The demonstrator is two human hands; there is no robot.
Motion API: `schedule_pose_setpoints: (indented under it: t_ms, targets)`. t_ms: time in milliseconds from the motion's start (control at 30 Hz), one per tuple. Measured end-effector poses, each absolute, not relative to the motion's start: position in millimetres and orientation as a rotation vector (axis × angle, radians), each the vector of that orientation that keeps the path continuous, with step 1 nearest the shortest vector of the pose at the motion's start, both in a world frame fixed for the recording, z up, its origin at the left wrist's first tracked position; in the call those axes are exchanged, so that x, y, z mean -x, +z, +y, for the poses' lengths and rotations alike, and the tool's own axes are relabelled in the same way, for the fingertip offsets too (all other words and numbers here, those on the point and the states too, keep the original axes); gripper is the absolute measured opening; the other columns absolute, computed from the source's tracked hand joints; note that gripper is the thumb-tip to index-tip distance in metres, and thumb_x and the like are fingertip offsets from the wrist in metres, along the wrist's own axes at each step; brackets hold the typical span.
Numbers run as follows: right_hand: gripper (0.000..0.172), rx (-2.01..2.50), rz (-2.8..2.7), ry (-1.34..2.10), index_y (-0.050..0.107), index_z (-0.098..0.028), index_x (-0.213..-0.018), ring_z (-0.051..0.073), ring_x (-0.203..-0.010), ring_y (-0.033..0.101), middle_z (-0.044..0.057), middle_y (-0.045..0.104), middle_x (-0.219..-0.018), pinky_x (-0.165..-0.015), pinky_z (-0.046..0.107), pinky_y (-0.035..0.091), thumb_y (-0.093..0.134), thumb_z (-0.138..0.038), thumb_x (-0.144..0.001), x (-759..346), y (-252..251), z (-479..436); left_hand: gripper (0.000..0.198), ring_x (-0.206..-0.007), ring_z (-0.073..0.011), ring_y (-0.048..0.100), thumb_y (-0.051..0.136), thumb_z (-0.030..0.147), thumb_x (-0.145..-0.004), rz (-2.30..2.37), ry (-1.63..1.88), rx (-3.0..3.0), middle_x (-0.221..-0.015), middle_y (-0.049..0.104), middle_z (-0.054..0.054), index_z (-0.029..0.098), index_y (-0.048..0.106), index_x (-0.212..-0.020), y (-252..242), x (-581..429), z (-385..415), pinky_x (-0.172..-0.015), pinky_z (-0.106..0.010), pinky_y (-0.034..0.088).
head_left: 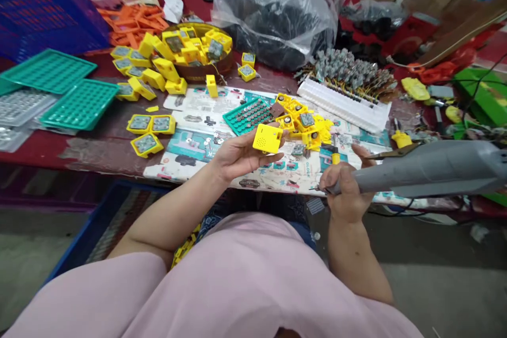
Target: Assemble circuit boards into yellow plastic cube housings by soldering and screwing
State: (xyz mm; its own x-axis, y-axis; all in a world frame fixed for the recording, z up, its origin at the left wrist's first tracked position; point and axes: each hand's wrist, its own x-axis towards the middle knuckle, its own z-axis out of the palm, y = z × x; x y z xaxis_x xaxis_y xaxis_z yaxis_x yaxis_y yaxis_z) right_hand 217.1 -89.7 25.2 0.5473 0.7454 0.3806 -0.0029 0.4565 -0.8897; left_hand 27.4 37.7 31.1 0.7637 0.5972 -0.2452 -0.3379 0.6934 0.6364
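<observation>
My left hand (240,158) is closed on a small square yellow plastic case (267,138), its face with small holes turned up. In my right hand (345,190) is a grey electric screwdriver (431,169), held near its nose, with the thin bit pointing left toward the table's front edge. Just beyond the left hand lies a green tray (250,115) with rows of small round metal parts. To its right is a pile of open yellow cases (291,108). A yellow-and-black hand tool (336,156) lies behind the right hand.
A round container (198,71) heaped with yellow cases stands at the back left, beside orange parts (134,24) and a blue basket (47,10). Green trays (79,105) lie at left. A white tray (344,105) holds wired grey parts. A plastic bag (277,16) sits behind.
</observation>
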Motion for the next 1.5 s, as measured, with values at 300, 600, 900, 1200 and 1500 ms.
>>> schedule_pose_setpoints:
  t_ms: [300,600,900,1200,1500]
  targets:
    - [0.039,1.006,-0.896,0.525,0.06,-0.028,-0.115,0.009,-0.039,0.05,-0.011,0.055,-0.051,-0.04,0.02,0.044,0.077,-0.037,-0.081,-216.2,24.9,-89.2,0.064,-0.099,-0.019,0.069,0.071,0.043,-0.082,0.49,0.566,-0.894,-0.127,0.067,-0.011,0.021,0.052,-0.138,10.2,-23.8,38.0,-0.08,-0.03,0.057]
    - [0.037,1.029,-0.934,0.501,0.062,-0.029,-0.112,0.008,-0.037,0.049,-0.011,0.052,-0.05,-0.038,0.02,0.042,0.076,-0.042,-0.08,-216.6,23.6,-87.7,0.074,-0.111,-0.0264,0.064,0.061,0.022,-0.09,0.597,0.777,-2.566,-0.123,0.066,-0.017,0.014,0.026,-0.155,-25.1,-15.9,13.2,-0.095,-0.042,0.055]
    - [0.04,0.991,-0.954,0.487,0.06,-0.033,-0.116,0.008,-0.035,0.047,-0.013,0.052,-0.05,-0.035,0.019,0.041,0.076,-0.039,-0.08,-217.9,20.2,-86.3,0.046,-0.119,-0.0259,0.063,0.056,0.035,-0.097,0.679,0.802,-2.746,-0.128,0.065,-0.018,0.012,0.045,-0.136,-31.7,-1.8,8.7,-0.098,-0.041,0.055]
    - [0.045,1.055,-0.918,0.493,0.058,-0.031,-0.115,0.009,-0.035,0.046,-0.013,0.052,-0.05,-0.035,0.021,0.039,0.078,-0.045,-0.077,-214.3,21.4,-84.5,0.034,-0.101,-0.0263,0.068,0.051,0.029,-0.099,0.605,0.696,-2.98,-0.117,0.069,-0.018,0.011,0.062,-0.126,-24.9,-3.5,9.4,-0.085,-0.04,0.058]
    - [0.046,1.091,-0.941,0.477,0.058,-0.03,-0.115,0.008,-0.034,0.046,-0.013,0.049,-0.049,-0.035,0.021,0.038,0.076,-0.049,-0.078,-214.2,21.8,-85.5,0.038,-0.108,-0.0295,0.066,0.055,0.031,-0.096,0.608,0.713,-2.854,-0.121,0.068,-0.019,0.013,0.058,-0.13,-31.4,-2.3,10.2,-0.093,-0.047,0.055]
